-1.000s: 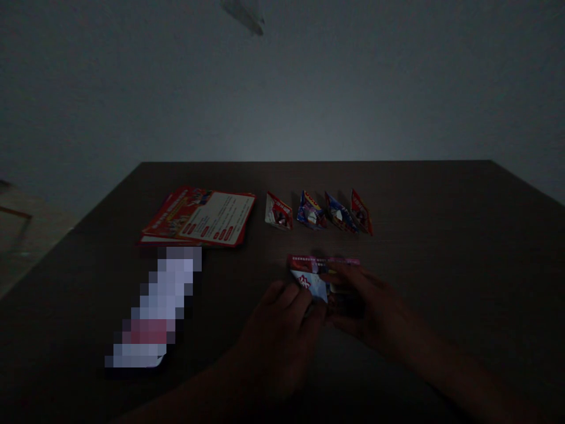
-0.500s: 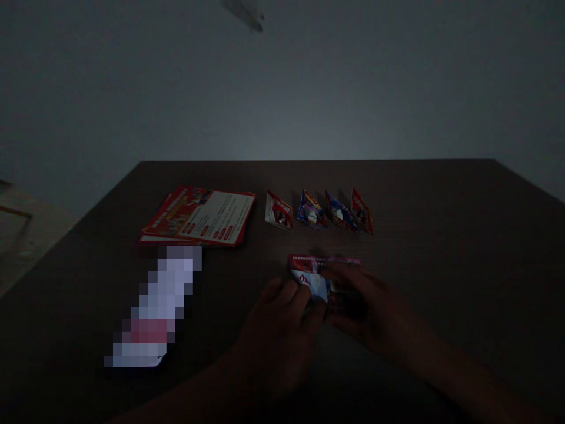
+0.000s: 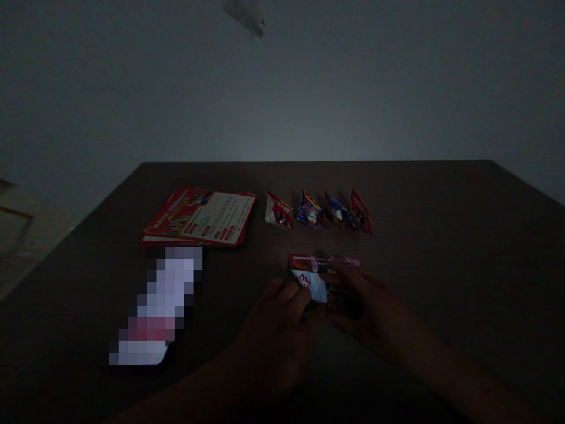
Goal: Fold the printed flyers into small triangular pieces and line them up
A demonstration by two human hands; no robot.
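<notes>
A partly folded printed paper (image 3: 316,285), light blue, pink and dark, lies on the dark table in front of me. My left hand (image 3: 282,321) is closed on its left and near edge, the fingers curled. From the right, my right hand (image 3: 368,303) holds the paper's other side between its fingers and thumb. Beyond them stand several small folded paper pieces in a row: a red and white one (image 3: 279,212), a blue and yellow one (image 3: 311,211), a blue one (image 3: 341,212) and a red one (image 3: 362,212).
On the left lies a stack of red and white printed sheets (image 3: 207,218). Nearer to me is a lit phone (image 3: 161,312), its screen pixelated. The table (image 3: 441,235) meets a grey wall (image 3: 353,88) at its back edge.
My hands and the paper have hardly moved; the right fingers have shifted slightly over the paper. The view has tilted a little.
</notes>
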